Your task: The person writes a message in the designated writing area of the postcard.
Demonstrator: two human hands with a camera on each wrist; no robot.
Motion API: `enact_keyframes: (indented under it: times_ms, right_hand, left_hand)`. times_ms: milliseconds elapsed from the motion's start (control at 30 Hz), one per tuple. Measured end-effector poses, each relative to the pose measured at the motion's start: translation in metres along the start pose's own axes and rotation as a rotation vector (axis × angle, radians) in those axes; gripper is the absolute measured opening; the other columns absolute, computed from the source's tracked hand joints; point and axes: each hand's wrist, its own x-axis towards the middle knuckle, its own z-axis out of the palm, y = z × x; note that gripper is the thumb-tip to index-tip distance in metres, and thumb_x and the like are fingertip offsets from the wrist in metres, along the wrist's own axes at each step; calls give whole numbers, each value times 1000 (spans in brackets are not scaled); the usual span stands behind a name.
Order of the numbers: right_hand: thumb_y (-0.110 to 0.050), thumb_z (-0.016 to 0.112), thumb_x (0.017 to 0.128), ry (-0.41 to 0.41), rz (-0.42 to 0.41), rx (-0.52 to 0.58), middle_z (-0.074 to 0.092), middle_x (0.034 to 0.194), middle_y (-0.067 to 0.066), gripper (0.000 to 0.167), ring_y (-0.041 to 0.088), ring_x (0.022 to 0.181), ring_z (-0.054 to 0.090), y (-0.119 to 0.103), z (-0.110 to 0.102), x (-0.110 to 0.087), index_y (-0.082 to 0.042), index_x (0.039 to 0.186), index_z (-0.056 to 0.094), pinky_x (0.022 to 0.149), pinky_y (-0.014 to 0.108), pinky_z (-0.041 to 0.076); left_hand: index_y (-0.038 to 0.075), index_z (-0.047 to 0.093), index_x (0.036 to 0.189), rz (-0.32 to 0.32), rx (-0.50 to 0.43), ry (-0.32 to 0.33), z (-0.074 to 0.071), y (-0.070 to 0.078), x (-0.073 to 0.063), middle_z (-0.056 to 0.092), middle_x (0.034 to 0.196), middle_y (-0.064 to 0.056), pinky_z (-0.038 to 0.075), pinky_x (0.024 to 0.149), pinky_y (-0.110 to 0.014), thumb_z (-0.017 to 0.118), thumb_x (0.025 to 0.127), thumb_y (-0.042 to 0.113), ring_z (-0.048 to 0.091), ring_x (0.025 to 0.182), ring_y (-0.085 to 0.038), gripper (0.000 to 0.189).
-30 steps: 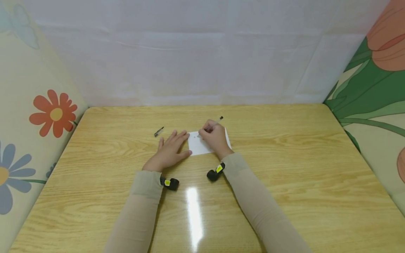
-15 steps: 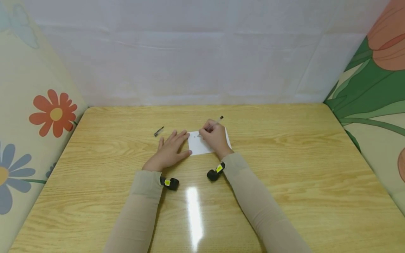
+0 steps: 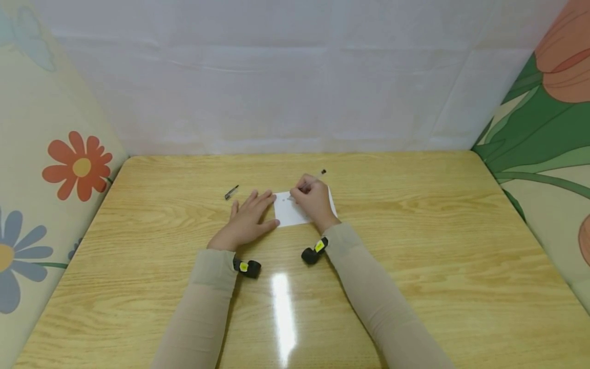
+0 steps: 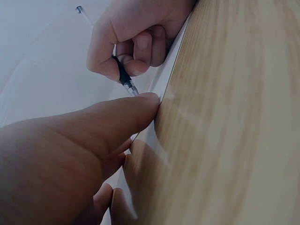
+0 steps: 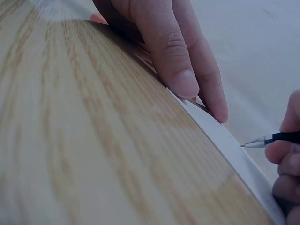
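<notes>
A small white sheet of paper (image 3: 291, 214) lies on the wooden table, with a tiny dark mark near its upper left. My right hand (image 3: 315, 200) pinches a clear pen (image 3: 318, 176) with a black grip and a dark end. In the right wrist view the tip of the pen (image 5: 255, 142) is right at the paper (image 5: 218, 136). My left hand (image 3: 246, 220) lies with spread, straight fingers, its thumb and fingertips pressing the left edge of the sheet. The right hand hides much of the sheet's right half in the head view.
A clear pen cap (image 3: 232, 192) with a dark clip lies just beyond my left fingers. The wooden table (image 3: 438, 230) meets a white cloth backdrop (image 3: 295, 92) behind, with flower-printed panels at both sides. Black cameras sit on both wrists.
</notes>
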Motion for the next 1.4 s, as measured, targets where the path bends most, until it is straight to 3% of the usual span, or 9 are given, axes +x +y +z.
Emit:
enact_keyframes:
  times_ms: [1400]
  right_hand:
    - [-6, 67, 84, -13, -28, -30, 63, 68, 1, 9, 11, 62, 55, 2, 1, 2, -8, 76, 64, 58, 22, 44]
  left_hand:
    - [8, 28, 160, 6, -5, 3, 0, 0, 0, 17, 169, -13, -12, 115, -69, 59, 103, 37, 0, 155, -39, 71]
